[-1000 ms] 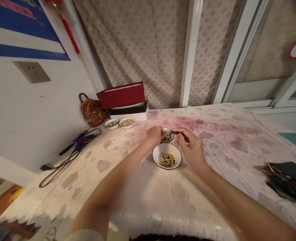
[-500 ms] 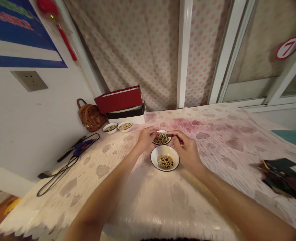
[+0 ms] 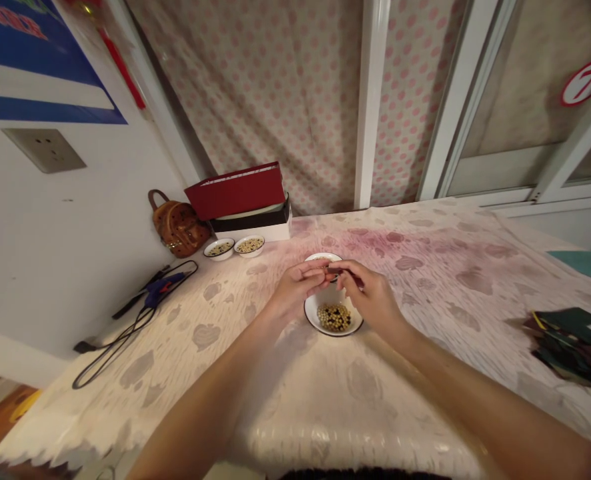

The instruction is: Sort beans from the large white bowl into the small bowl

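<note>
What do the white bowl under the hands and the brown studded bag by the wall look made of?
The white dark-rimmed bowl looks like glossy enamelled metal, though glazed ceramic is possible: shiny interior, thin dark rim. The tan studded backpack seems smooth leather or faux leather, judging by its soft sheen; the view can't settle which.

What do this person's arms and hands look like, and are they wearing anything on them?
The left hand and right hand are bare, with no gloves, and neither shows a ring, watch or bracelet. The left forearm and right forearm are slim and bare too, and no sleeve shows in view.
</note>
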`<state>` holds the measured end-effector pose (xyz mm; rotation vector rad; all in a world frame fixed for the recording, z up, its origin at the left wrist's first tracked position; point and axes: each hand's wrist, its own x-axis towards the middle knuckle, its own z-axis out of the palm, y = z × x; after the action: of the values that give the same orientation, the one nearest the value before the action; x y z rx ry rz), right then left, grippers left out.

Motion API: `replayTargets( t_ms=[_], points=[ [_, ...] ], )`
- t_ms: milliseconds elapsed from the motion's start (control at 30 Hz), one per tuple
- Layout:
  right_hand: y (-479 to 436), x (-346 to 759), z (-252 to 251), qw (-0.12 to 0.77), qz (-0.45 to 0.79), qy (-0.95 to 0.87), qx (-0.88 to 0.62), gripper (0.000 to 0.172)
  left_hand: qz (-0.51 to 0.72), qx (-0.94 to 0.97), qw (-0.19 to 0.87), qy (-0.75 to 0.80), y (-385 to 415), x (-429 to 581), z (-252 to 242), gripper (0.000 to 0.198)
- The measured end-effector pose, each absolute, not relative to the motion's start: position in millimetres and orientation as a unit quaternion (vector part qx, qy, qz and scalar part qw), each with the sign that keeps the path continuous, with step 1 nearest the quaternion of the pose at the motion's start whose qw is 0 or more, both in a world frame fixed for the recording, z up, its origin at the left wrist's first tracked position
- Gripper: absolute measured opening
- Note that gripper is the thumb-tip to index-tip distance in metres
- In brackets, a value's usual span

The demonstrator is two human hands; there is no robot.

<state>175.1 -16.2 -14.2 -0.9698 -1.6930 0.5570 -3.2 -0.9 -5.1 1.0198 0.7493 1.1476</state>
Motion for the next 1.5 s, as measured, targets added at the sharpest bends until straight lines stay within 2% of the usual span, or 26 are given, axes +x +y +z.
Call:
replayTargets(
  t_ms=[433, 1500],
  points=[
    [-17.0, 172.7, -17.6, 0.508, 0.237, -0.722, -0.406, 0.032, 0.485, 0.51, 0.626, 0.334, -7.6, -6.8, -7.5, 0.038],
    [-18.7, 172.7, -14.6, 0.505, 0.265, -0.717, -0.402, 0.031, 0.491, 0.506, 0.63, 0.325, -12.4, -4.0, -5.6, 0.041]
  ],
)
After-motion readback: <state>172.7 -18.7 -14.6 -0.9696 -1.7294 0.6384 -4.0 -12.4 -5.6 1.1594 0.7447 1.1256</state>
